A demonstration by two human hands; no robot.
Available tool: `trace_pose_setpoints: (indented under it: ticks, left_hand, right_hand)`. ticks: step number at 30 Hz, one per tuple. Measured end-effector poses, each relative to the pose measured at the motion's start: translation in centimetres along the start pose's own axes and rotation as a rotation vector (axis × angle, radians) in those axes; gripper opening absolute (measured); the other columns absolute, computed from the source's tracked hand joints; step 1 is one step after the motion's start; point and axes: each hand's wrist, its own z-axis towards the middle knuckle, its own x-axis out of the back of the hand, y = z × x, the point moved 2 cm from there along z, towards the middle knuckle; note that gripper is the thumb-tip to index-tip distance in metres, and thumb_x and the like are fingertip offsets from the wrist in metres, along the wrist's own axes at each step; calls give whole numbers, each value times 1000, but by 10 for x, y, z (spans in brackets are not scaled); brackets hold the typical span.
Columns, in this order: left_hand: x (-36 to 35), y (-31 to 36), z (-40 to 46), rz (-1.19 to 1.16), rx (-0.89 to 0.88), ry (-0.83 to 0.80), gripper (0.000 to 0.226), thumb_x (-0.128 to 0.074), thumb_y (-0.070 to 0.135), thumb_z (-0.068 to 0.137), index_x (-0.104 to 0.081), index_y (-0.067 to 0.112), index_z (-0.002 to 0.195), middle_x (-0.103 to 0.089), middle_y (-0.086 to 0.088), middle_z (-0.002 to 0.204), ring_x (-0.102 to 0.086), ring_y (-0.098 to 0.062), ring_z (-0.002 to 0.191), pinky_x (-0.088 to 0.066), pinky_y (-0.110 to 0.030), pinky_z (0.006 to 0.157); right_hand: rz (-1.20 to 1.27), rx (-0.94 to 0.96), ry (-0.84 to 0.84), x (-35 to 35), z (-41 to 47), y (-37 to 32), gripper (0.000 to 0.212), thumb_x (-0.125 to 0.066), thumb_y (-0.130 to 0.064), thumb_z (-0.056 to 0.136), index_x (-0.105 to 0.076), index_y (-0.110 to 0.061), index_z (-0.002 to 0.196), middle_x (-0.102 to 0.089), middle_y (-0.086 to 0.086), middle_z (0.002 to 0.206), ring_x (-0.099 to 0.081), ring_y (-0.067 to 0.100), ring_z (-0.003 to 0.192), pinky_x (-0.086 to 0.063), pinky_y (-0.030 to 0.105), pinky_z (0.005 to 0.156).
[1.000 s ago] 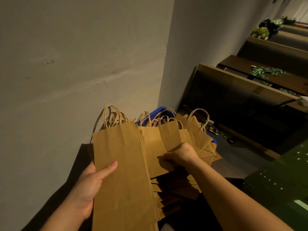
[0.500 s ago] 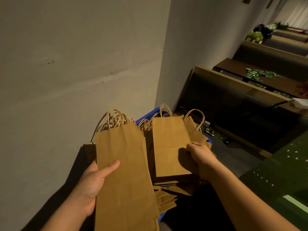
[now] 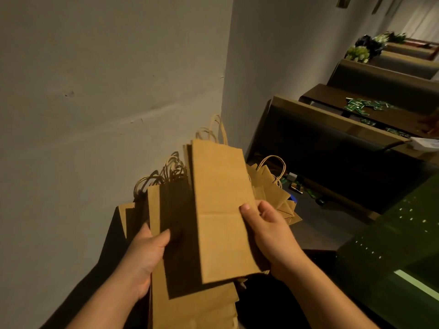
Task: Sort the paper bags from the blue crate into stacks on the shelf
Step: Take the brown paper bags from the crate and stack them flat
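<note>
Head view, looking down at both hands in front of a pale wall [image 3: 107,91]. The left hand [image 3: 145,255] gripped a stack of flat brown paper bags [image 3: 190,309] along its left edge, thumb laid across the top face and the remaining fingers hidden beneath. The twisted-paper handles [image 3: 166,172] of this stack pointed away from the person, toward the wall. The right hand [image 3: 270,236] held a smaller bundle of paper bags [image 3: 221,205] by its right edge, thumb pressed on the upper face near a horizontal crease and the fingers curled under; the number of bags in the bundle could not be told, though a second edge showed at its upper left. This bundle lay partly over the left-hand stack and cast a dark shadow on it; whether the two touched could not be told. Its handles [image 3: 217,129] rose above the top edge. Behind and to the right of the right hand, further loose bags [image 3: 273,193] lay fanned out, one looped handle standing up, with a small patch of the blue crate [image 3: 293,198] showing at their right edge. To the right ran dark wooden benches [image 3: 332,148]; small green packets [image 3: 356,106] were scattered on a farther surface. A dark green dotted surface [image 3: 392,233] occupied the lower right corner.
</note>
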Motion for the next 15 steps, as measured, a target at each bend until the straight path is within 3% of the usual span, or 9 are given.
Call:
trace_pose_setpoints:
  ticks: [3, 4, 6, 8, 11, 12, 13, 15]
  left_hand:
    - [-6, 1, 0, 6, -8, 54, 45, -68, 42, 95, -56, 33, 138, -77, -8, 108, -72, -31, 101, -56, -50, 81]
    - [-9, 2, -2, -12, -11, 71, 50, -64, 47, 96, -53, 33, 142, -76, -8, 108, -71, -30, 101, -56, -47, 79]
    - [-13, 6, -5, -57, 5, 91, 64, -59, 57, 95, -43, 31, 152, -74, -7, 110, -68, -28, 101, -53, -43, 76]
    - [-15, 9, -9, -83, 3, 91, 68, -54, 66, 91, -48, 29, 148, -74, -8, 111, -68, -31, 103, -52, -45, 79]
    - [-18, 9, -15, -50, -12, 81, 84, -68, 68, 73, -48, 29, 145, -70, -9, 121, -64, -33, 113, -52, -51, 89]
    - [-19, 8, -16, -34, -28, 73, 86, -75, 60, 68, -48, 27, 143, -69, -9, 121, -64, -32, 112, -51, -50, 89]
    - [-19, 8, -17, -18, -42, 63, 82, -80, 49, 67, -50, 26, 141, -70, -8, 119, -65, -30, 109, -52, -47, 85]
    - [-19, 7, -17, -18, -51, 51, 68, -82, 32, 76, -52, 25, 136, -71, -8, 116, -67, -29, 104, -53, -43, 77]
  right_hand:
    - [-183, 66, 64, -14, -5, 8, 25, -59, -44, 101, -61, -20, 108, -77, 1, 91, -73, 19, 80, -60, 46, 78]
    - [-278, 87, 91, -16, -7, 10, 27, -59, -47, 100, -59, -20, 104, -72, 3, 86, -68, 18, 75, -56, 45, 72]
    - [-417, 108, 106, -18, -9, 14, 29, -58, -50, 100, -54, -22, 96, -61, 1, 79, -55, 12, 69, -45, 33, 61]
    - [-511, 117, 76, -21, -10, 17, 30, -57, -50, 101, -52, -21, 95, -60, 5, 84, -51, 12, 71, -40, 29, 62]
    - [-609, 139, 20, -27, -12, 20, 23, -57, -49, 101, -51, -27, 100, -57, -8, 89, -50, 4, 73, -38, 14, 59]
    - [-600, 141, 12, -29, -14, 19, 21, -57, -47, 102, -51, -30, 113, -58, -14, 100, -53, 0, 82, -39, 7, 65]
    - [-591, 159, -5, -30, -13, 22, 34, -57, -45, 102, -47, -31, 133, -57, -16, 119, -55, -3, 99, -41, 4, 81]
    - [-626, 197, -40, -32, -12, 25, 66, -54, -42, 104, -22, -29, 161, -39, -8, 152, -42, 6, 136, -33, 19, 114]
